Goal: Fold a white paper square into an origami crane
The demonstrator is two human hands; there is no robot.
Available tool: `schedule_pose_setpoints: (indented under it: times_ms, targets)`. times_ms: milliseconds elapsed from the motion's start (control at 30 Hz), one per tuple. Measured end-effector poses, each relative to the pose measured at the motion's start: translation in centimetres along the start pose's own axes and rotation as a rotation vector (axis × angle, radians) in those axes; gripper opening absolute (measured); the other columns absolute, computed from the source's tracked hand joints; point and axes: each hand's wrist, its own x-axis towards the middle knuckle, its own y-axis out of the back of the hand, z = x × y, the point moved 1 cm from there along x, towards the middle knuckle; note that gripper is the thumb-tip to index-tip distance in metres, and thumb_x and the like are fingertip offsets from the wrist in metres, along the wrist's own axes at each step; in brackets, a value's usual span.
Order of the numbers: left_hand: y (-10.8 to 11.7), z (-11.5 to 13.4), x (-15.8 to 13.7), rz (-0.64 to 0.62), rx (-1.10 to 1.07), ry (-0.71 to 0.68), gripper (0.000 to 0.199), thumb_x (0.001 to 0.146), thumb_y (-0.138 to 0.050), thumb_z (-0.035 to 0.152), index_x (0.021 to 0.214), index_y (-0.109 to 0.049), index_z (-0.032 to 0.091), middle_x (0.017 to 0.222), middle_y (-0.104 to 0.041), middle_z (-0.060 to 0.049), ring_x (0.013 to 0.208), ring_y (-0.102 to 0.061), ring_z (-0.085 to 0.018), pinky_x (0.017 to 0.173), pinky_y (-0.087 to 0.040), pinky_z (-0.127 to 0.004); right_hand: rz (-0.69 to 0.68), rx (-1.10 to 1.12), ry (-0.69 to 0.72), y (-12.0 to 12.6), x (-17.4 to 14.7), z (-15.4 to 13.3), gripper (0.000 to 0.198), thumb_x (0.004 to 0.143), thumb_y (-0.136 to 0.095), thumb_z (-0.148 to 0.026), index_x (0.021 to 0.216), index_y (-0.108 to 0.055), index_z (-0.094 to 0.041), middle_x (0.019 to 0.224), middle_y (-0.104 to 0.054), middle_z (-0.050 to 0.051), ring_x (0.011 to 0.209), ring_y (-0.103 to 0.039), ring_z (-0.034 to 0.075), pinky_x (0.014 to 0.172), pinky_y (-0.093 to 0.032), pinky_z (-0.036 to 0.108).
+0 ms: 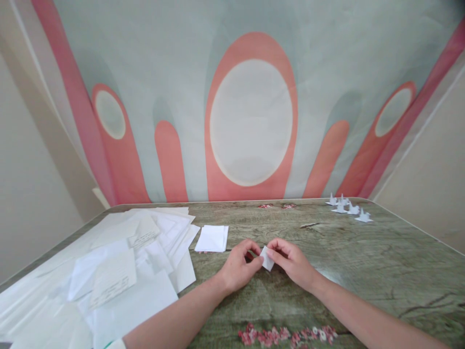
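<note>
We pinch folded paper [267,261], left hand [240,266], right hand [295,265] both; square paper stack [211,238] on table [385,266] near left hand.

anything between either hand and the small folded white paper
Nothing visible: the left hand and the right hand both hold the small folded white paper directly. The square sheets lie off to the left.

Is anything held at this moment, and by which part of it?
A small folded white paper, held at two places: the left hand pinches its left edge, the right hand its upper right part.
</note>
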Motion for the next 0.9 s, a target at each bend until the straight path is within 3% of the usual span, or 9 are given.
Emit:
schedule_pose_setpoints:
  times_ms: [233,533,900]
  targets:
    - [-0.8,-1.2,0.1,0.07,-0.092,0.03,0.017,0.078,-0.053,0.02,0.095,-0.051,0.016,0.069,-0.054,0.002,0.062,-0.051,-0.011,0.057,-0.039,-0.021,0.093,-0.123,-0.001,-0.4,0.0,0.0,0.013,0.084,-0.051,-0.031,0.086,-0.053,-0.019,0.072,-0.059,0.0,0.067,-0.055,0.015,0.063,-0.043,0.027]
    - [-0.5,-1.1,-0.2,0.084,0.339,-0.077,0.016,0.078,-0.05,0.013,0.082,-0.064,0.021,0.078,-0.063,0.0,0.077,-0.054,-0.017,0.075,-0.039,-0.028,0.135,-0.391,0.019,-0.5,0.3,1.1,0.007,0.082,-0.052,-0.026,0.086,-0.055,-0.021,0.074,-0.06,0.001,0.071,-0.056,0.017,0.069,-0.042,0.03]
    - [0.1,-0.8,-0.4,0.079,0.554,-0.122,0.014,0.08,-0.054,0.019,0.086,-0.067,0.022,0.09,-0.061,-0.005,0.091,-0.052,-0.021,0.08,-0.038,-0.034,0.073,-0.598,0.13,-0.3,0.2,0.3,0.008,0.079,-0.055,-0.017,0.075,-0.06,-0.021,0.076,-0.058,0.003,0.081,-0.051,0.02,0.075,-0.04,0.034]
